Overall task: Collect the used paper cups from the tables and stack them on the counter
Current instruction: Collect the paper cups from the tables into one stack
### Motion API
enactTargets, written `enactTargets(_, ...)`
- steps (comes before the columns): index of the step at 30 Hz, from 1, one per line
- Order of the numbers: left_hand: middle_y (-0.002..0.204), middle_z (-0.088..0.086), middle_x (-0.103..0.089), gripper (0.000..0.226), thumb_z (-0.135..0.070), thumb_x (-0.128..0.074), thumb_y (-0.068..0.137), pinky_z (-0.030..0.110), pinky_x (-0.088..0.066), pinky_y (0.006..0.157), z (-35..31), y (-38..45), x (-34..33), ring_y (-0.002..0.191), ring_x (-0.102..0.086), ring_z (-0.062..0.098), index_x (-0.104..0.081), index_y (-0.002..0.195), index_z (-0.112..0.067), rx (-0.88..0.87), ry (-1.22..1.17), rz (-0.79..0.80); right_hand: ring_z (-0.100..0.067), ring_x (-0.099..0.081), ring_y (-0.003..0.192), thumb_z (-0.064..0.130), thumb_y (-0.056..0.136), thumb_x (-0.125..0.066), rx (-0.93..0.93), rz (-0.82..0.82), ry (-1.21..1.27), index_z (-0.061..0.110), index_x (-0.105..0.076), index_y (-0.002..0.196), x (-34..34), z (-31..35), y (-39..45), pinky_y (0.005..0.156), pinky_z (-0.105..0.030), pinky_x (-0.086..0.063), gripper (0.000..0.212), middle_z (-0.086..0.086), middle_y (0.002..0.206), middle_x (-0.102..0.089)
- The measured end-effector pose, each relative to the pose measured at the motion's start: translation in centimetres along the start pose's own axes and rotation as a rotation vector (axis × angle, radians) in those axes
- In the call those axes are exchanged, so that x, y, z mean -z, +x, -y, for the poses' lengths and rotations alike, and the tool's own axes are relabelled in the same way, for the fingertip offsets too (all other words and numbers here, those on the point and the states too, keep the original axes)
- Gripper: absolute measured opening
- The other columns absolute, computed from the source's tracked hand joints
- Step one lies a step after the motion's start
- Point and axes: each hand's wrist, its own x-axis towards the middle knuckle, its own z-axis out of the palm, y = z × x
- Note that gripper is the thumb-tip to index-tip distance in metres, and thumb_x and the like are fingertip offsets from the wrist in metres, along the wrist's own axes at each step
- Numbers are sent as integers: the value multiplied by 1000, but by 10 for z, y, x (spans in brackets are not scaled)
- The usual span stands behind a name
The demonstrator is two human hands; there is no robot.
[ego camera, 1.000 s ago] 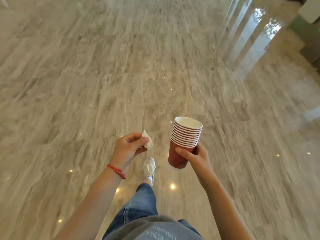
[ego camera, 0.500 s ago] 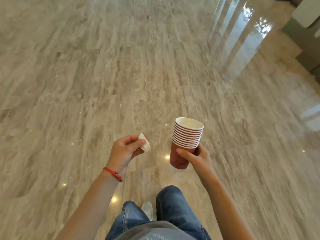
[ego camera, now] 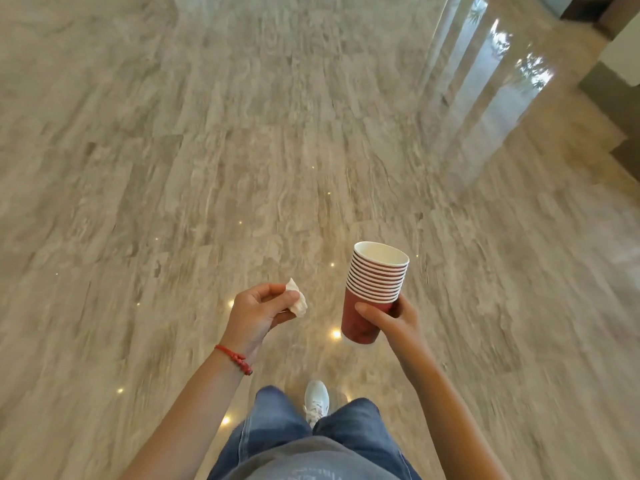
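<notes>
Your right hand (ego camera: 394,317) is gripping a stack of red paper cups (ego camera: 374,289) low on its side, thumb across the front and fingers curled behind, holding it upright in the air over the floor (ego camera: 242,133). The top cup's white inside is showing. Your left hand (ego camera: 258,315) is pinching a crumpled white tissue (ego camera: 297,302) between thumb and curled fingers, just beside the stack but apart from it. A red bracelet (ego camera: 235,358) is circling your left wrist. Below, your blue jeans (ego camera: 277,420) and one white sneaker (ego camera: 316,401) are showing over the glossy marble.
</notes>
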Motion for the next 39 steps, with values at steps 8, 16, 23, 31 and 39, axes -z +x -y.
enactTargets(8,69,5,-72,7,-1,-69,76,19,-53,57,-67,146,-35,65,-69,14,-70,75,-7,9,-14,-30,-2,-67,81,6,74,-74,1,15,-10,20,-64,96,-5,55,157,66,-17,-53,28,8,83,-73)
enactTargets(16,66,4,-71,4,-1,-68,76,20,-54,58,-159,331,-61,64,-69,13,-69,77,-5,-1,-18,-22,-2,-67,82,6,73,-75,34,4,-8,21,-63,98,-33,124,345,65,-16,-52,31,6,88,-72)
enactTargets(23,66,3,-71,4,-2,-69,75,20,-55,59,-254,470,-94,65,-69,13,-69,76,-6,-38,19,27,0,-66,80,4,73,-74,78,-39,14,21,-62,95,-48,197,485,65,-15,-51,30,7,88,-70)
enactTargets(31,65,3,-72,5,0,-67,77,19,-54,57,-300,612,-145,63,-69,13,-69,77,-5,-9,-10,25,-2,-67,81,4,73,-74,31,-53,32,19,-63,97,-36,229,638,65,-15,-51,30,4,89,-71)
enactTargets(39,65,4,-72,6,0,-66,78,20,-54,57,-392,768,-221,63,-69,12,-69,76,-4,-38,-55,38,-5,-67,85,6,72,-75,81,-32,35,18,-63,100,-9,308,819,66,-16,-52,33,3,92,-72)
